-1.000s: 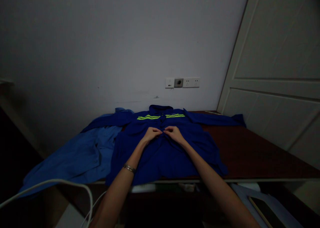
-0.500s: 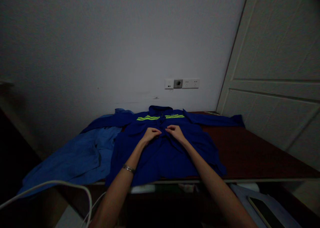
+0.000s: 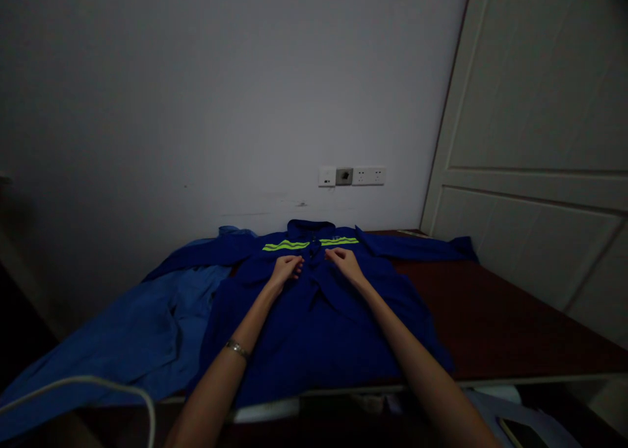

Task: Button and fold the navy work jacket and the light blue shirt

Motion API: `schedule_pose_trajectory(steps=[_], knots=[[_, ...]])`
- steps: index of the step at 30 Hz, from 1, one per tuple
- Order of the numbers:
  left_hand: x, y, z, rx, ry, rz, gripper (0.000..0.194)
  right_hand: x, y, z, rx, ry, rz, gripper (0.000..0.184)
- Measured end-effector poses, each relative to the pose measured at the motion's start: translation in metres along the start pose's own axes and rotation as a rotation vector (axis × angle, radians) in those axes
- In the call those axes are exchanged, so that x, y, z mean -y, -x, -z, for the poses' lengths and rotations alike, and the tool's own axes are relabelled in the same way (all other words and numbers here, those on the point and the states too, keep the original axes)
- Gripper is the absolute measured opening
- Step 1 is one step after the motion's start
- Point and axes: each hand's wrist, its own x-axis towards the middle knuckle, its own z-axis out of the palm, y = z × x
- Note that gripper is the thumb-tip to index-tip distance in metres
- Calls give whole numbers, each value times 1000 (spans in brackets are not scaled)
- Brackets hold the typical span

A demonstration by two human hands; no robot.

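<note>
A dark-blue work shirt (image 3: pixel 314 343) is lying spread on a reddish-brown tabletop (image 3: pixel 490 324), front upward, and is serving as the reference for all positions here. Its collar (image 3: pixel 311 226) is pointing toward the wall (image 3: pixel 245 95), and a yellow-green striped band (image 3: pixel 279 246) is crossing its chest on both sides of the front opening. The left hand (image 3: pixel 288 269) and the right hand (image 3: pixel 345 265) are hovering or resting over the upper front of the shirt, just below the band, one to each side of the opening. The hands are staying apart from each other, with fingers and thumbs bending inward; whether either is pinching cloth, the inspector cannot tell. A metal-looking bracelet (image 3: pixel 238 349) is circling the left wrist. A lighter-blue garment (image 3: pixel 132 337) is lying rumpled to the left of the shirt, partly under its sleeve on that side; the other sleeve is extending rightward along the tabletop. Wall sockets (image 3: pixel 367 176) are sitting beyond the collar, and a white panelled door (image 3: pixel 534 140) is standing to the right of the shirt. A pale cable (image 3: pixel 88 380) is curving to the shirt's lower left; a flat dark device (image 3: pixel 523 433) is showing to its lower right, below the tabletop edge. Lighting is appearing dim.
</note>
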Motion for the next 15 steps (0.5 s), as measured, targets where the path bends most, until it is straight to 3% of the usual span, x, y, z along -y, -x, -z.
schedule_pose_trajectory(steps=[4, 7, 15], knots=[[-20, -19, 7, 40, -199, 47, 22, 4, -35, 13, -16, 155, 49, 25], [-27, -39, 16, 1, -288, 115, 22, 3, -61, 24, 14, 292, 12, 23], [-11, -107, 51, -183, -128, 319, 18, -45, -108, 36, 41, 498, -154, 21]])
